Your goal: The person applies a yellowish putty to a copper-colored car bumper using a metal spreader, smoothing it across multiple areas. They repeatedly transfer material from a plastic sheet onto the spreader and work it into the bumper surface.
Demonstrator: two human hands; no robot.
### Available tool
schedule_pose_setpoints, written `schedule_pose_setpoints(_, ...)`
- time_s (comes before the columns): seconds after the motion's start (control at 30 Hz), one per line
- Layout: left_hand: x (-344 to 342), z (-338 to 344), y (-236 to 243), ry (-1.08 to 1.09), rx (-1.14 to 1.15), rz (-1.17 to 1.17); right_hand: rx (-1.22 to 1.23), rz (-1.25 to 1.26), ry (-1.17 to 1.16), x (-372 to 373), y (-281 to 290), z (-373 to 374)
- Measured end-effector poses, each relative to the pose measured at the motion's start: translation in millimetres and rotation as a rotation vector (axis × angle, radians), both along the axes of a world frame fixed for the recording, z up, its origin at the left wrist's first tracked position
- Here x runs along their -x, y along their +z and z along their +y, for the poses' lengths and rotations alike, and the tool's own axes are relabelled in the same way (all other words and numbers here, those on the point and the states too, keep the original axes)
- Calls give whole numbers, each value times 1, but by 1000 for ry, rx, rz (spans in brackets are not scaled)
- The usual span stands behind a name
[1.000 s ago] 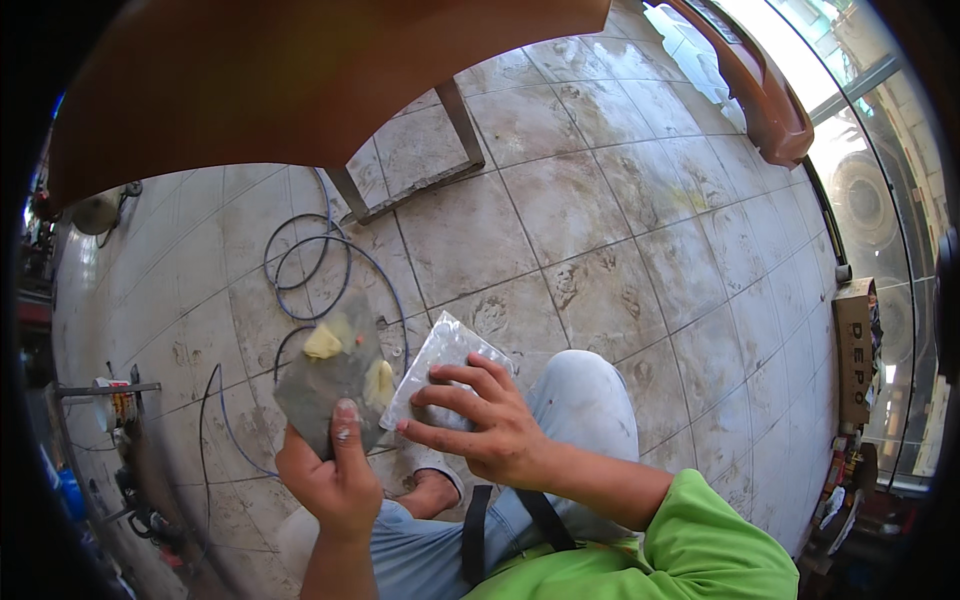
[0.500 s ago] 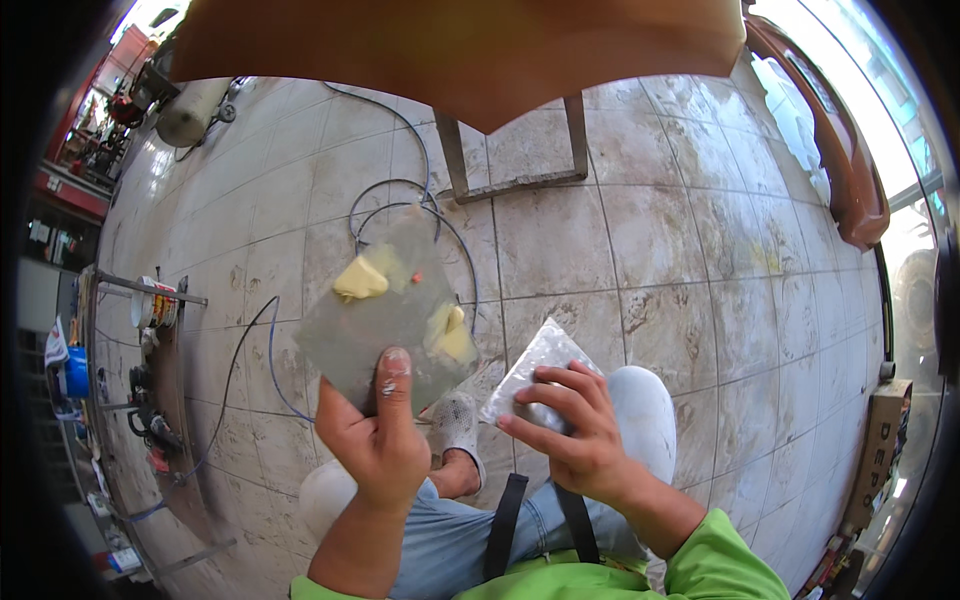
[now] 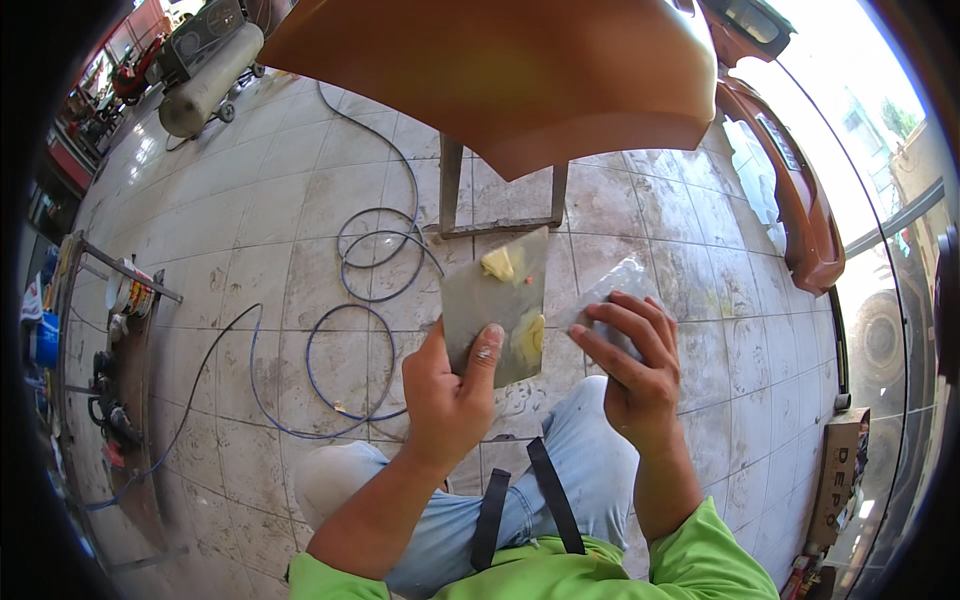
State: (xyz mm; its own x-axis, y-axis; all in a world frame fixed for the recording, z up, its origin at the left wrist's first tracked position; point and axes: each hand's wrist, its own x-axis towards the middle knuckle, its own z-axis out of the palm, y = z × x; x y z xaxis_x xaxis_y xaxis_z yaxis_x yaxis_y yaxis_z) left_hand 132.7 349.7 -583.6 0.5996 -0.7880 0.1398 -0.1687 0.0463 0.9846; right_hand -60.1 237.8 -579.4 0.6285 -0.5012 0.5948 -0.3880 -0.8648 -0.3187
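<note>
My left hand (image 3: pixel 447 398) grips a flat grey mixing board (image 3: pixel 480 330) by its near edge, thumb on top. Two lumps of yellow putty (image 3: pixel 497 264) lie on the board, with a small red-orange dab between them. To the right, my right hand (image 3: pixel 636 355) is closed on a thin pale, silvery flat piece (image 3: pixel 612 284), fingers spread over its top face. Whether that piece is a spreader I cannot tell. It stays apart from the board. White smears mark my left thumb. Beyond both hands hangs a large orange-brown car body panel (image 3: pixel 500 80).
A metal stand (image 3: pixel 500 228) is under the panel. A thin hose (image 3: pixel 310 375) coils over the tiled floor to the left. An air compressor (image 3: pixel 205 85) stands far left, a cluttered rack (image 3: pixel 120 300) nearer. An orange-brown bumper (image 3: pixel 790 190) and a carton (image 3: pixel 838 470) are on the right.
Both hands have moved right and farther from my body, carrying the board and the pale piece. The board has turned more upright. More of the panel and hose shows as the view shifts.
</note>
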Motion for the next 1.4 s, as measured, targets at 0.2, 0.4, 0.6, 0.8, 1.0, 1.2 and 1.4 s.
schedule_pose_setpoints(0.2,-9,4,17,90,82,-139,-204,119,230,-14,-5,21)
schedule_pose_setpoints(0.4,-19,-2,9,170,252,274,-314,-376,480,-34,-8,44)
schedule_pose_setpoints(0.6,-18,-6,9,-7,124,859,25,202,-11,-10,-30,-22)
schedule_pose_setpoints(0.8,-4,2,3,2,35,-148,-106,89,173,-11,-17,25)
schedule_pose_setpoints(1.0,-12,-9,7,113,145,-64,-115,13,117,1,-17,24)
schedule_pose_setpoints(1.2,-4,-9,-3,74,50,-19,-141,169,216,0,-42,28)
schedule_pose_setpoints(1.4,-8,-18,-8,141,216,365,-250,-290,360,4,-17,41)
